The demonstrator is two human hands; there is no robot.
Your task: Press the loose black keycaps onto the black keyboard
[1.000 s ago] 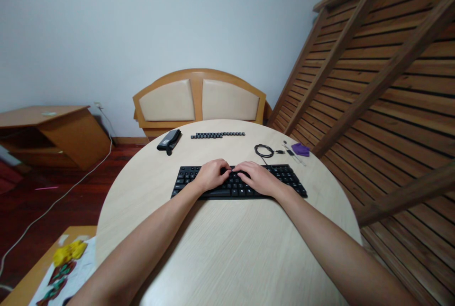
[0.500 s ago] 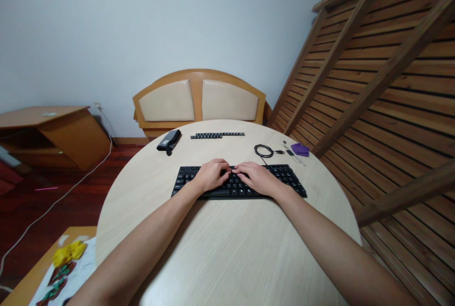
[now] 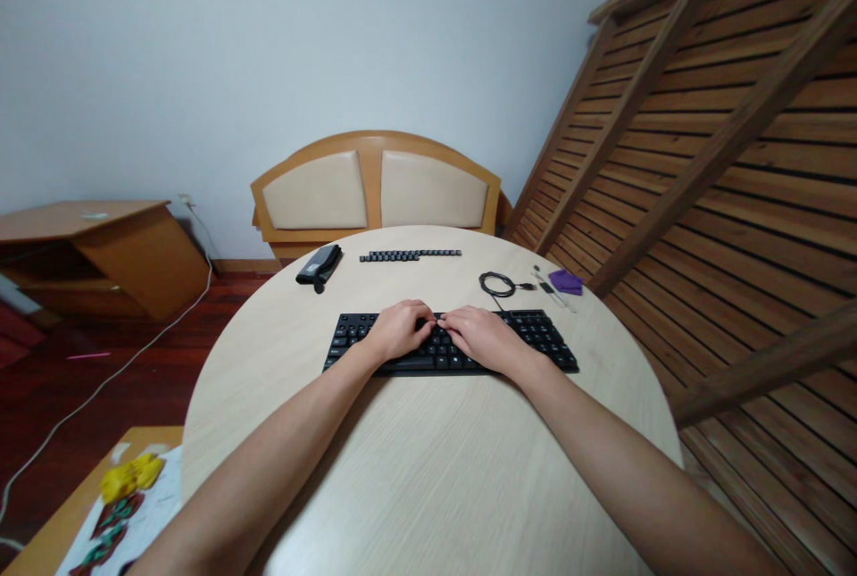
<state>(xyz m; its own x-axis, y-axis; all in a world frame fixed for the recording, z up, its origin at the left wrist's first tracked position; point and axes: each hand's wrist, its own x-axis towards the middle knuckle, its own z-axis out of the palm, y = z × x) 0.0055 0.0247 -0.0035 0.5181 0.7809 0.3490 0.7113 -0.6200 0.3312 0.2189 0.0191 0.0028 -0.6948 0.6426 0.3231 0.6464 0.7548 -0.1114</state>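
Fingers (image 3: pixel 420 315) bent and spread loosely, tips resting on the middle keys of the flat black plastic keyboard (image 3: pixel 544 335), gripping nothing — left hand (image 3: pixel 398 331) and right hand (image 3: pixel 486 338) side by side, nearly touching. Beyond the fingertips, a row of loose dark keycaps (image 3: pixel 410 254); off to the right, a coiled black cable (image 3: pixel 497 284).

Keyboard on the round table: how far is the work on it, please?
Done: most keys look seated on the black keyboard. In hand: the left hand and the right hand meet over its middle keys; whether their fingertips hold anything is hidden. Left: a row of loose keycaps lies beyond it, apart, and the cable lies coiled.
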